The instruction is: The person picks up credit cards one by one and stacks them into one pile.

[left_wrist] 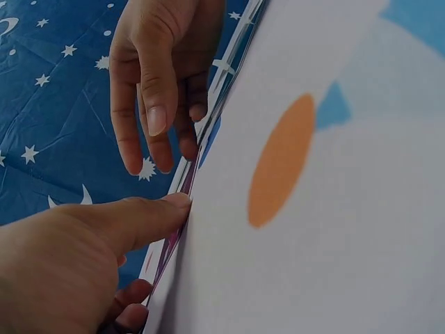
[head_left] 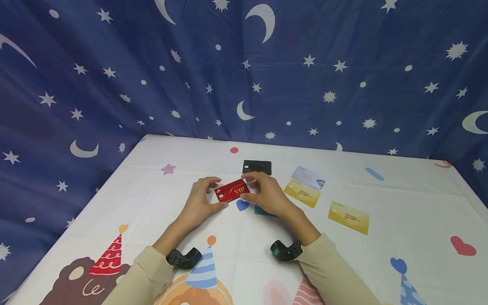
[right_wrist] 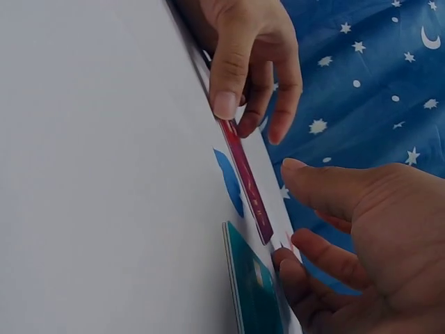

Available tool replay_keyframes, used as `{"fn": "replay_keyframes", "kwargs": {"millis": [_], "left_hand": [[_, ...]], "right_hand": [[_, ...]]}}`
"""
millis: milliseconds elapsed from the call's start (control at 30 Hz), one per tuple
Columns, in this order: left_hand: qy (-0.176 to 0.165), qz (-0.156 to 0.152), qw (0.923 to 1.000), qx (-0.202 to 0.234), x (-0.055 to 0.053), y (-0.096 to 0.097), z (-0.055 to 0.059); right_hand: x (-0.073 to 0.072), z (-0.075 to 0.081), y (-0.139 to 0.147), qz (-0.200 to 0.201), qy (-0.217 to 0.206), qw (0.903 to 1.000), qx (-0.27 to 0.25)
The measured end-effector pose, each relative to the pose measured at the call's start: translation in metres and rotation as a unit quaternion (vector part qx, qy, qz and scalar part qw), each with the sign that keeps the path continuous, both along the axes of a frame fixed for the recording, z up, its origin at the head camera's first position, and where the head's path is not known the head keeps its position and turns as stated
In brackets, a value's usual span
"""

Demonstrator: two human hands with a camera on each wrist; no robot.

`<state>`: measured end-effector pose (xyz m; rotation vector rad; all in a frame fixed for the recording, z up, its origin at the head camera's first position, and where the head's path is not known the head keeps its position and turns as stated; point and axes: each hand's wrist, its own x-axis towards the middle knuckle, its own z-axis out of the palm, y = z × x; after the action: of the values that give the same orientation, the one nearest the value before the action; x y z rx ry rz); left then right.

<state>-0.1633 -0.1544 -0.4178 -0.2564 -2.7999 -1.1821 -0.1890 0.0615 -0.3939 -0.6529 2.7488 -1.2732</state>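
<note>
A red VIP card point(head_left: 231, 191) with gold lettering lies between my two hands, tilted in the head view. My left hand point(head_left: 200, 197) is at its left end, thumb tip right at the lower edge and fingers apart beyond the upper corner. At its right end is my right hand point(head_left: 268, 195), thumb and fingers spread around the corner. The right wrist view shows a gap between that hand's thumb point(right_wrist: 313, 179) and the red card point(right_wrist: 249, 181). Partly hidden beneath the right hand is a teal card point(head_left: 264, 211).
A black VIP card point(head_left: 257, 165) lies behind the right hand. To the right, a silver card point(head_left: 308, 177) adjoins a yellow card point(head_left: 303, 193), with another yellow card point(head_left: 348, 217) farther right. The white printed tablecloth point(head_left: 183, 169) meets a blue starry curtain point(head_left: 244, 76) at the back.
</note>
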Motion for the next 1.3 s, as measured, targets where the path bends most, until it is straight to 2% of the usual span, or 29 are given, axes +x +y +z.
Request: {"fn": "replay_keyframes", "kwargs": {"millis": [267, 533, 1300], "left_hand": [[-0.001, 0.007, 0.9999, -0.007, -0.001, -0.001, 0.004], [0.003, -0.007, 0.9999, -0.014, -0.002, -0.003, 0.004], [-0.01, -0.012, 0.9999, -0.007, 0.0, -0.002, 0.002]], "right_hand": [[0.002, 0.001, -0.006, 0.001, 0.009, 0.9998, -0.019], [0.003, 0.002, -0.01, 0.002, -0.024, 0.9982, -0.055], [0.004, 0.002, -0.008, -0.025, -0.077, 0.9929, -0.086]]}}
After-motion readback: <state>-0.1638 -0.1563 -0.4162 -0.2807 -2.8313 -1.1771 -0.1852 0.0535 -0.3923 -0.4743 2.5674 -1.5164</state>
